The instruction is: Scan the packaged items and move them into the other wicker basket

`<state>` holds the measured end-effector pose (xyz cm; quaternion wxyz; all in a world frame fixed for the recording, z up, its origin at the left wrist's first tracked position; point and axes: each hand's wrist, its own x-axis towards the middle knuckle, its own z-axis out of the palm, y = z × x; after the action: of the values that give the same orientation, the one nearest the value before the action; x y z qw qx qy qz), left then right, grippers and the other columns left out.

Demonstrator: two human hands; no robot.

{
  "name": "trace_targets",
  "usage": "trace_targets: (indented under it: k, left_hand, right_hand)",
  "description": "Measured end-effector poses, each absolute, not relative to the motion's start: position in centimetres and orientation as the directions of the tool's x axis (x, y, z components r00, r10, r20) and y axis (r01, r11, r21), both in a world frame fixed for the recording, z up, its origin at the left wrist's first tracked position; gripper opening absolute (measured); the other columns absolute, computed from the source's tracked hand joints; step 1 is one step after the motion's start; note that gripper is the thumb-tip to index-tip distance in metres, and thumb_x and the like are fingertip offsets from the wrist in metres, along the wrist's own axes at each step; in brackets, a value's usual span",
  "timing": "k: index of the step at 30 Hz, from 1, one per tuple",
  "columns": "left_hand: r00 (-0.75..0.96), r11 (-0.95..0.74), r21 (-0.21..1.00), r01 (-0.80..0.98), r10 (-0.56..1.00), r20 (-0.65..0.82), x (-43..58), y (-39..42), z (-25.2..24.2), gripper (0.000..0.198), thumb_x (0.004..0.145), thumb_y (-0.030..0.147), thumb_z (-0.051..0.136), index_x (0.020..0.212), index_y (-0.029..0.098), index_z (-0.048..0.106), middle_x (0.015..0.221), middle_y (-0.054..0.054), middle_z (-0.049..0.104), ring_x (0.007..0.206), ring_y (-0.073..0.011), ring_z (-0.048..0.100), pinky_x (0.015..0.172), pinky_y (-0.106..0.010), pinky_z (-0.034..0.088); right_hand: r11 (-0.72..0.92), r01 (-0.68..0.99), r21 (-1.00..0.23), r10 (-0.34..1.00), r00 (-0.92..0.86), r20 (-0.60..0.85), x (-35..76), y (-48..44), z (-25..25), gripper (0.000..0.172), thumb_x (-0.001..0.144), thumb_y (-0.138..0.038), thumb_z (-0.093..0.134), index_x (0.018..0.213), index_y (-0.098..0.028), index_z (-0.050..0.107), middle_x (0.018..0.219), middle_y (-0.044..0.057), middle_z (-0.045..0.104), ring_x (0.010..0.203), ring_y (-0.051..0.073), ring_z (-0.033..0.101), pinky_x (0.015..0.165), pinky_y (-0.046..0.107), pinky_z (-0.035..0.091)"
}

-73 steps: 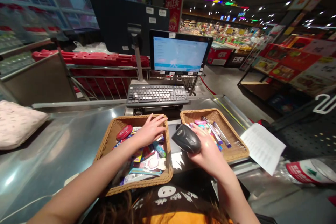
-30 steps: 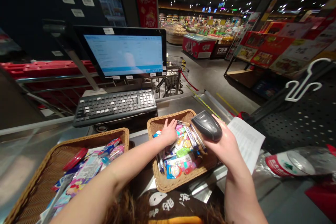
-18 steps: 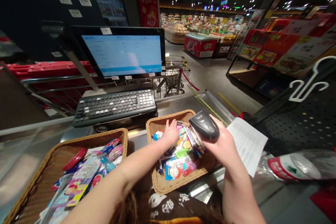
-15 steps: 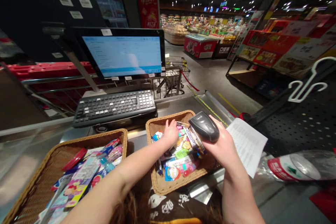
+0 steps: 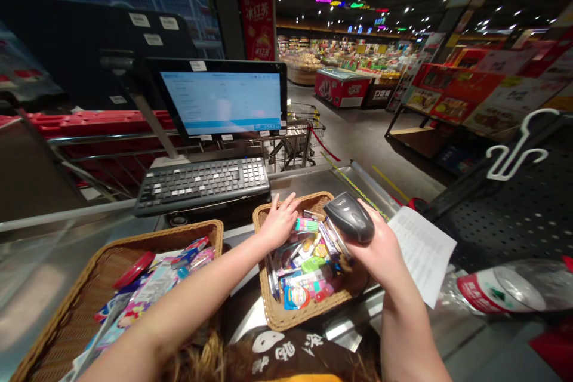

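Note:
My right hand [image 5: 373, 242] is wrapped round a black handheld barcode scanner [image 5: 351, 216], held over the right side of a wicker basket [image 5: 299, 319]. Colourful small packaged goods fill this basket, among them a blue packet [image 5: 295, 297] at the front and a green packet [image 5: 312, 264] in the middle. Over the basket's back left corner is my left hand [image 5: 280, 224], its fingers stretched and apart. Nothing shows in its grip, though its palm side is hidden. A pink and green item [image 5: 307, 225] lies just right of it.
Another wicker basket [image 5: 67, 304] with packages stands on the left, partly behind my left forearm. Behind are a keyboard [image 5: 203, 182] and a lit monitor [image 5: 226, 104]. A printed paper sheet [image 5: 423, 250], a large plastic bottle [image 5: 505, 286] and a white hanger [image 5: 514, 149] are on the right.
My left hand has moved left and slightly up from inside the basket to its back left corner, its fingers now more spread. The right hand still holds the scanner in nearly the same place.

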<state>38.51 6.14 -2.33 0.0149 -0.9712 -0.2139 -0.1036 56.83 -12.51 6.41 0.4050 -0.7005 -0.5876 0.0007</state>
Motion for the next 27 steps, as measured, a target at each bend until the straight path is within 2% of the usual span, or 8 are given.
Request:
trace_targets:
  k: [5, 13, 21, 27]
  left_hand:
    - [0.842, -0.904, 0.024, 0.426, 0.407, 0.354, 35.1, 6.3, 1.7, 0.013, 0.088, 0.016, 0.055, 0.098, 0.018, 0.064, 0.155, -0.01, 0.042, 0.15, -0.0312, 0.023, 0.119, -0.067, 0.006]
    - [0.727, -0.869, -0.019, 0.494, 0.401, 0.557, 30.2, 5.8, 6.8, 0.018, 0.086, 0.02, 0.062, 0.103, 0.023, 0.066, 0.156, -0.011, 0.041, 0.149, -0.0315, 0.027, 0.119, -0.066, 0.004]
    - [0.622, -0.813, -0.087, 0.576, 0.367, 0.691, 26.0, 5.3, 9.6, 0.016, 0.092, 0.03, 0.06, 0.105, 0.025, 0.067, 0.155, -0.009, 0.042, 0.149, -0.0316, 0.025, 0.119, -0.066, 0.003]
    - [0.556, -0.769, -0.076, 0.634, 0.386, 0.736, 22.7, 5.2, 10.7, 0.017, 0.093, 0.034, 0.059, 0.104, 0.024, 0.067, 0.157, -0.01, 0.038, 0.149, -0.032, 0.026, 0.119, -0.065, 0.003]
  right_hand:
    - [0.039, 0.836, -0.548, 0.816, 0.29, 0.5, 55.6, -12.2, 6.6, 0.051, 0.077, -0.036, 0.066, 0.124, -0.016, 0.061, 0.132, 0.017, 0.063, 0.134, 0.035, 0.05, 0.113, 0.059, 0.036]
    - [0.075, 0.872, -0.483, 0.746, 0.272, 0.608, 52.8, -11.7, 7.8, 0.053, 0.078, -0.035, 0.066, 0.127, -0.018, 0.057, 0.132, 0.017, 0.062, 0.136, 0.037, 0.047, 0.113, 0.061, 0.037]
    - [0.173, 0.882, -0.437, 0.767, 0.158, 0.622, 47.5, -11.4, 10.2, 0.047, 0.083, -0.033, 0.062, 0.128, -0.022, 0.053, 0.132, 0.014, 0.059, 0.141, 0.036, 0.041, 0.116, 0.063, 0.031]
    - [0.249, 0.901, -0.356, 0.801, 0.015, 0.599, 43.9, -11.3, 10.4, 0.049, 0.077, -0.024, 0.062, 0.126, -0.024, 0.055, 0.134, 0.012, 0.058, 0.142, 0.04, 0.037, 0.115, 0.067, 0.028]
